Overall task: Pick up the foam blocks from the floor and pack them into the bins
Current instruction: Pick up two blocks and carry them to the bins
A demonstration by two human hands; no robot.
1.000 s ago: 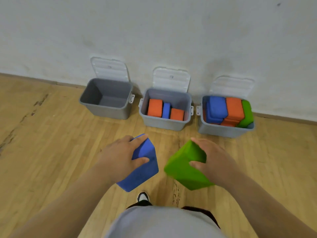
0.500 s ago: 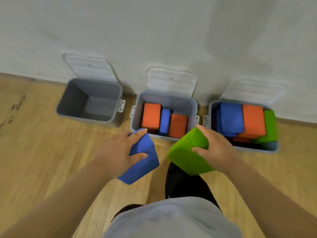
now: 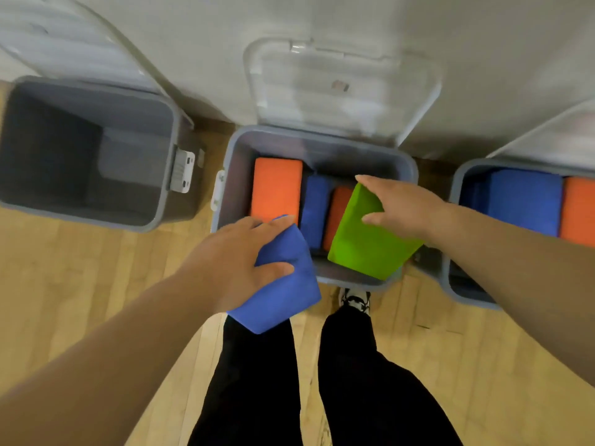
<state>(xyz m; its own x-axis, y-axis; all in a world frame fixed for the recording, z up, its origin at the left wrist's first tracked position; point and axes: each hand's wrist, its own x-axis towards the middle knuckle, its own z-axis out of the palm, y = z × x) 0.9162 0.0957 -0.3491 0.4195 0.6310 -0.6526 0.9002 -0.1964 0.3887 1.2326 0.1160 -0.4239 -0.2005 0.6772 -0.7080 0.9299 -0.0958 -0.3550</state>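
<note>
The middle bin (image 3: pixel 354 156) is seen from above, open, with its clear lid (image 3: pixel 338 91) leaned back on the wall behind it. Three blocks are stood on edge inside it: an orange block (image 3: pixel 277 191) at its left side, an inner blue block (image 3: pixel 317 204) beside that, and a second orange block (image 3: pixel 338 210) partly hidden.

A green block (image 3: pixel 370 243) is held tilted over the right half of the middle bin, its low corner over the near rim. It is gripped by the right hand (image 3: pixel 405 207), with the forefinger stretched along its upper edge and the thumb pressed on its face. The other fingers are hidden.

A blue block (image 3: pixel 283 294) is held at the middle bin's near left corner, mostly outside the rim. It is clasped by the left hand (image 3: pixel 235 262), fingers laid close together over the top and the thumb on the side.

An open left bin (image 3: pixel 128 149) is set to the left of the middle bin. A right bin (image 3: pixel 467 291), holding blue and orange blocks, is set to its right. Dark trouser legs (image 3: pixel 354 381) and a shoe (image 3: pixel 355 300) are seen on the wood floor (image 3: pixel 80 268) in front of it.
</note>
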